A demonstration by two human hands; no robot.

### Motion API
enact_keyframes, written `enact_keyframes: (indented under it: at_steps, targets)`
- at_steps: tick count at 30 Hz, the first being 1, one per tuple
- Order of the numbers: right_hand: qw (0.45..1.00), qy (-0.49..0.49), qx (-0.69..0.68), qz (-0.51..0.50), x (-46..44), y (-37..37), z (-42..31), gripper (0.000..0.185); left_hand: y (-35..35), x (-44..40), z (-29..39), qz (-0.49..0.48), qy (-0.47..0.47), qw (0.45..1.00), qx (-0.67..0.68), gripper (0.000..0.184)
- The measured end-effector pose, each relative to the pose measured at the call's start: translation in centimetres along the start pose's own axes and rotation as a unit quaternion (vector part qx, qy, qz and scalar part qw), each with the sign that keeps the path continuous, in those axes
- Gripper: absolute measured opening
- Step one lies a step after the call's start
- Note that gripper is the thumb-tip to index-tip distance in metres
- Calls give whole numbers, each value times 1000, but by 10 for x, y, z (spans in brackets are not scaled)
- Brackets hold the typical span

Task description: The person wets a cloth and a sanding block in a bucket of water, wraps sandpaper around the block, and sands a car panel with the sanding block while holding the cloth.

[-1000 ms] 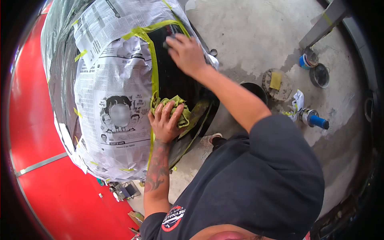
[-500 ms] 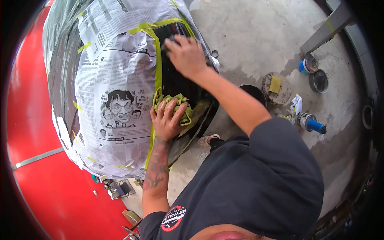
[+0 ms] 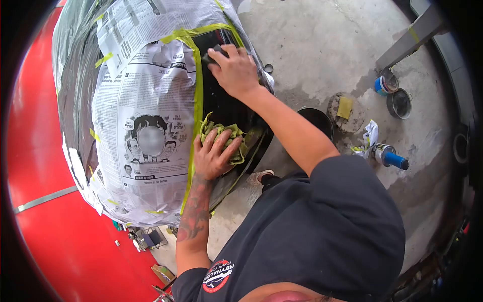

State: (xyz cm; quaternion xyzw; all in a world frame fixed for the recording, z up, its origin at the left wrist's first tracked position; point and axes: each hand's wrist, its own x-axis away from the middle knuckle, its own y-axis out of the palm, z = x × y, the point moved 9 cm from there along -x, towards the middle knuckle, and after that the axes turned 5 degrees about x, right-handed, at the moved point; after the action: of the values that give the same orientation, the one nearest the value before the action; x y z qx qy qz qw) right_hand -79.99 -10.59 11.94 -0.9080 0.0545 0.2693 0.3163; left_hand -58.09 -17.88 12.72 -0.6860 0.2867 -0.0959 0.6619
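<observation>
My left hand (image 3: 215,160) presses a crumpled yellow-green cloth (image 3: 207,128) onto a glossy black car panel (image 3: 216,98), its fingers curled over the folds. Farther up the same panel, my right hand (image 3: 237,73) grips a small dark block (image 3: 215,52) that lies against the surface. The block's exact kind is hard to make out, and my fingers partly cover it. Yellow-green masking tape (image 3: 198,95) borders the panel along its left side and top. Newspaper (image 3: 156,95) is taped over the bodywork to the left.
A red surface (image 3: 45,241) lies at the far left. On the concrete floor (image 3: 307,45) to the right are a black bucket (image 3: 316,121), a yellow sponge (image 3: 344,107), a paint tin (image 3: 385,84), a dark bowl (image 3: 399,104) and a blue-handled tool (image 3: 396,160). A grey post (image 3: 407,43) stands upper right.
My left hand and the cloth have shifted slightly right, away from the tape. My right hand stays near the panel's top, with the block now showing more clearly.
</observation>
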Motion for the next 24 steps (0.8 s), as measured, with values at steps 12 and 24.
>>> enact_keyframes:
  at_steps: [12,24]
  targets:
    - [985,152,8,-86,-67,35,43,37,-4,-3,0,-20,-8,1000,7,75]
    - [993,112,-20,-32,-43,31,40,37,-3,-3,-1,-11,-19,1000,17,73]
